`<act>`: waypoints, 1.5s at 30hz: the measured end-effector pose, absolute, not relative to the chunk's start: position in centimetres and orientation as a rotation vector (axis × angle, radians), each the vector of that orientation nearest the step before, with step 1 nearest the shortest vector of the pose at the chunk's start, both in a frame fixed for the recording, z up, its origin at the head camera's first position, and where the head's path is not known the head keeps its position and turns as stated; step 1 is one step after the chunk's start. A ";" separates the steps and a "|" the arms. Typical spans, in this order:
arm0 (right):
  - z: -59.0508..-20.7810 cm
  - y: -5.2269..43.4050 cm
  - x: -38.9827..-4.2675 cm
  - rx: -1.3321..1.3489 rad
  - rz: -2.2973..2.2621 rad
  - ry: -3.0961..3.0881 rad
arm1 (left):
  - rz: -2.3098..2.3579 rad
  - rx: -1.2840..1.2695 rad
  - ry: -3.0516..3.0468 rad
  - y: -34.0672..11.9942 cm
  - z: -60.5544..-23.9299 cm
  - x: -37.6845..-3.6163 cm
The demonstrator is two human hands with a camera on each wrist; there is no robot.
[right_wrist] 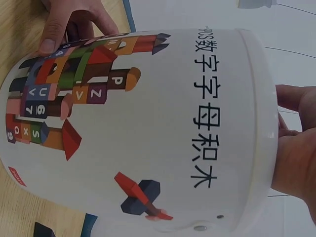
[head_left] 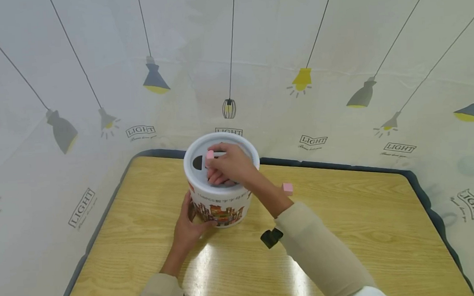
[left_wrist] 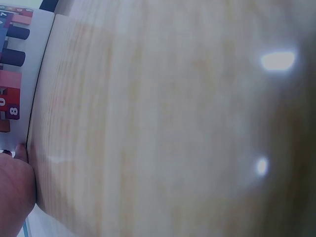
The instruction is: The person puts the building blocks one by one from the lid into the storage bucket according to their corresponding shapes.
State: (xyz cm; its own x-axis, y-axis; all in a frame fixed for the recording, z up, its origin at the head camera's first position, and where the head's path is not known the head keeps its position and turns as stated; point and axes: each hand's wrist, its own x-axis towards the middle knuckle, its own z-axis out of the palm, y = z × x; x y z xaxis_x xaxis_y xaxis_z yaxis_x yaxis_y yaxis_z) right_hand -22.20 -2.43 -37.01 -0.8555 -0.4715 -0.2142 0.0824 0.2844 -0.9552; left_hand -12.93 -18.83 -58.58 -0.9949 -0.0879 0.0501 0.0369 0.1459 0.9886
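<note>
A round white bucket with printed toy-block pictures stands on the table, its grey lid on. Dark openings show in the lid. Low on the bucket's side, my left hand grips the wall, thumb at the front and fingers round the left; the right wrist view shows the same left hand against the printed wall. Over the lid, my right hand pinches a small pink block between thumb and forefinger, beside the openings. The other fingers curl close above the lid.
Another pink block lies on the wooden table, just beyond my right forearm. A dark padded edge runs along the table's back. Behind it hangs a pale sheet printed with lamps.
</note>
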 end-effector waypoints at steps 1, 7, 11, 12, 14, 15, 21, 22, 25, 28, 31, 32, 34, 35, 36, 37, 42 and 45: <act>-37.0 -2.6 -22.2 -0.351 -1.599 2.098 | -2.000 0.050 -2.298 -18.8 -58.4 -12.9; -37.2 -3.3 -22.2 -0.391 -1.616 2.084 | -1.979 0.035 -2.316 -18.7 -57.9 -12.8; -37.2 -3.8 -22.3 -0.396 -1.627 2.078 | -1.964 0.041 -2.317 -18.7 -58.6 -13.1; -37.2 -3.9 -22.3 -0.396 -1.625 2.078 | -1.971 0.040 -2.304 -18.7 -58.7 -13.1; -37.1 -4.1 -22.3 -0.396 -1.617 2.078 | -1.973 0.037 -2.293 -18.7 -58.8 -13.2; -37.1 -4.2 -22.3 -0.396 -1.613 2.078 | -1.970 0.028 -2.292 -18.7 -58.9 -13.2; -37.2 -4.3 -22.4 -0.387 -1.588 2.075 | -1.949 0.003 -2.297 -18.6 -58.9 -13.3; -37.2 -4.3 -22.5 -0.387 -1.584 2.076 | -1.948 0.008 -2.296 -18.6 -58.9 -13.3; -37.3 -4.2 -22.5 -0.392 -1.571 2.081 | -1.949 0.006 -2.291 -18.6 -59.0 -13.3; -37.2 -3.9 -22.5 -0.395 -1.578 2.090 | -1.953 0.012 -2.286 -18.6 -59.0 -13.3; -37.2 -3.3 -22.6 -0.399 -1.589 2.118 | -1.965 0.021 -2.283 -18.5 -58.6 -13.1; -37.2 -3.1 -22.6 -0.399 -1.585 2.133 | -1.974 0.022 -2.285 -18.5 -58.6 -13.1; -37.2 -2.6 -22.7 -0.400 -1.593 2.148 | -1.977 0.026 -2.288 -18.5 -58.7 -13.0; -37.1 -2.3 -22.8 -0.396 -1.599 2.154 | -1.979 0.027 -2.287 -18.5 -58.7 -13.0; -37.1 -2.0 -22.9 -0.390 -1.608 2.154 | -1.981 0.028 -2.283 -18.6 -58.7 -13.0; -37.0 -1.7 -23.0 -0.381 -1.616 2.155 | -1.985 0.028 -2.281 -18.6 -58.7 -13.0; -36.7 -0.5 -23.1 -0.310 -1.641 2.155 | -1.965 0.020 -2.262 -18.7 -59.1 -13.1; -36.6 0.1 -23.2 -0.277 -1.625 2.176 | -1.962 0.016 -2.259 -18.8 -59.2 -13.1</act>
